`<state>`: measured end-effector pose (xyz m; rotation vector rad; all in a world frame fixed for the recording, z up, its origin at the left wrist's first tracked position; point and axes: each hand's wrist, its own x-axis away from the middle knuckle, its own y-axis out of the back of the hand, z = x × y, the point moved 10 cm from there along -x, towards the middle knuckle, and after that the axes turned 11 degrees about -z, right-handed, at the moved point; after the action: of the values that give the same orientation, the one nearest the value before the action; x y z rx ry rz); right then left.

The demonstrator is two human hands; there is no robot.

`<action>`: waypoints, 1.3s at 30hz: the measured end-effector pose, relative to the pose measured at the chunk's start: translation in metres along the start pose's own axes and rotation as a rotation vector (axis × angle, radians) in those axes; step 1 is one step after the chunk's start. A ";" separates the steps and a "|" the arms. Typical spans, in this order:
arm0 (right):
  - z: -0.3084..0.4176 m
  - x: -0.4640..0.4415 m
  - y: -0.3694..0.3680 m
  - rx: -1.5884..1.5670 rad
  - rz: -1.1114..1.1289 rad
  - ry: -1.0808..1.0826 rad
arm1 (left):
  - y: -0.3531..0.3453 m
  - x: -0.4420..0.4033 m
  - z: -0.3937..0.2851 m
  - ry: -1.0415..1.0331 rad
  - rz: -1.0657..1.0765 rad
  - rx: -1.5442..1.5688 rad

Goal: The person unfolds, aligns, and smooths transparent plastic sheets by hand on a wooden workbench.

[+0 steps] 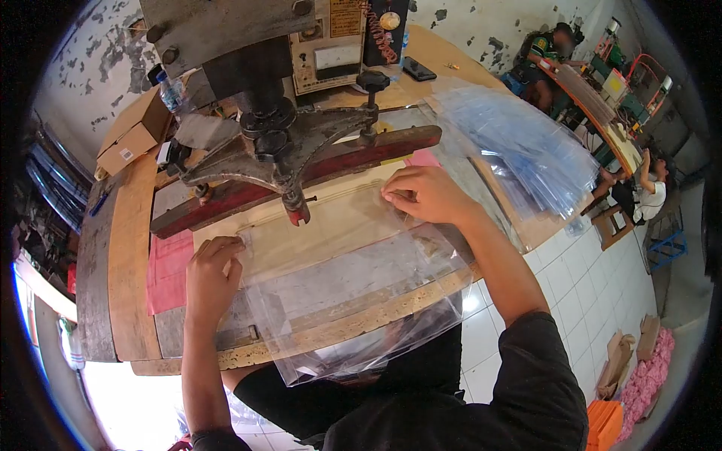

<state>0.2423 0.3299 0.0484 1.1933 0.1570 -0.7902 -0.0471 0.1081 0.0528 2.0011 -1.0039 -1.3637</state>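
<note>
A clear plastic sheet (pixel 338 286) lies over the pale yellow board (pixel 316 225) and hangs past the table's front edge. At its upper left corner, my left hand (pixel 213 274) pinches the plastic. My right hand (pixel 425 194) is closed on the upper right corner, thumb against the fingers. Just beyond both hands, the long red-edged bar (pixel 338 161) of a press runs diagonally, hung from a dark metal bracket (pixel 301 143). Pink material (pixel 169 274) shows under the board at the left.
Many clear plastic sheets (pixel 519 146) are piled at the right. A phone (pixel 419 69), a machine box (pixel 331 56) and a cardboard box (pixel 134 134) stand farther back. Two people sit near machines at the far right. Orange and pink items lie on the tiled floor.
</note>
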 end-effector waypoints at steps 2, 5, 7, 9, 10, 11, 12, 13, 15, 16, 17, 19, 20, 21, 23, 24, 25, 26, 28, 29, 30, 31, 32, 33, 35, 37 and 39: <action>0.001 0.000 0.001 0.030 0.000 -0.005 | 0.001 0.000 -0.001 -0.004 -0.002 -0.005; -0.003 0.000 -0.001 0.012 0.021 -0.033 | 0.001 -0.001 -0.001 -0.005 0.002 -0.005; -0.003 0.000 -0.001 -0.005 0.011 -0.031 | 0.001 -0.001 -0.001 -0.002 0.012 0.000; -0.005 0.000 -0.001 -0.020 0.000 -0.025 | 0.001 -0.002 -0.002 0.004 0.007 -0.006; -0.004 0.000 0.000 0.001 -0.017 0.000 | 0.001 -0.001 -0.002 0.005 0.007 -0.009; -0.003 0.000 0.001 0.022 -0.034 0.024 | 0.001 -0.001 -0.001 0.008 0.004 -0.008; -0.002 0.000 0.001 0.019 -0.035 0.025 | 0.001 -0.001 -0.001 0.011 0.001 -0.007; -0.001 0.000 0.001 0.010 -0.019 0.014 | 0.001 -0.001 0.000 0.012 0.001 -0.010; -0.002 -0.001 0.000 -0.001 -0.004 0.004 | 0.002 -0.001 -0.002 -0.007 -0.007 -0.011; 0.000 -0.001 0.001 0.001 -0.010 0.019 | 0.002 -0.001 -0.002 -0.006 -0.007 -0.013; 0.001 -0.001 0.001 0.004 -0.016 0.035 | 0.002 -0.001 -0.003 -0.005 -0.004 -0.009; 0.000 0.000 0.001 0.002 -0.032 0.054 | 0.002 -0.001 -0.002 -0.004 -0.005 -0.008; 0.000 0.000 0.001 0.000 -0.049 0.069 | 0.001 0.000 0.000 0.004 0.006 -0.015; 0.001 0.000 0.001 -0.002 -0.050 0.069 | 0.000 0.000 0.002 0.011 0.021 -0.019; 0.002 0.000 0.001 0.011 -0.030 0.046 | 0.000 0.000 0.000 0.011 0.026 -0.019; 0.003 0.000 0.001 0.010 -0.030 0.046 | 0.000 0.000 0.000 0.011 0.029 -0.016; 0.003 0.000 0.001 0.011 -0.024 0.032 | 0.000 0.001 0.001 0.011 0.028 -0.016; 0.003 0.000 0.001 0.013 -0.017 0.018 | -0.001 0.001 0.001 0.006 0.024 -0.016; 0.001 0.001 -0.001 0.018 -0.017 0.010 | -0.001 0.002 0.002 0.001 0.017 -0.017; -0.001 0.001 -0.002 0.022 -0.016 0.001 | -0.001 0.002 0.001 -0.003 0.009 -0.016; -0.002 0.001 -0.003 0.022 -0.017 0.003 | 0.000 0.003 0.001 -0.007 0.002 -0.015; 0.000 0.001 -0.002 0.021 -0.035 0.027 | 0.000 0.003 0.000 -0.007 0.002 -0.015; 0.001 0.001 0.000 0.020 -0.052 0.051 | 0.000 0.003 0.000 -0.004 0.002 -0.016; 0.002 0.001 0.001 0.020 -0.053 0.051 | 0.001 0.002 0.000 -0.001 0.001 -0.017; 0.000 0.000 -0.001 0.015 -0.016 0.002 | 0.001 0.002 -0.001 -0.006 0.000 -0.023; 0.002 0.000 0.002 0.007 -0.022 -0.003 | 0.001 0.001 -0.001 -0.010 0.000 -0.029; 0.002 0.000 0.003 0.001 -0.028 -0.006 | 0.000 0.001 -0.001 -0.007 0.007 -0.027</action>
<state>0.2433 0.3286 0.0516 1.1914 0.1686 -0.8179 -0.0458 0.1071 0.0528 1.9726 -0.9897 -1.3740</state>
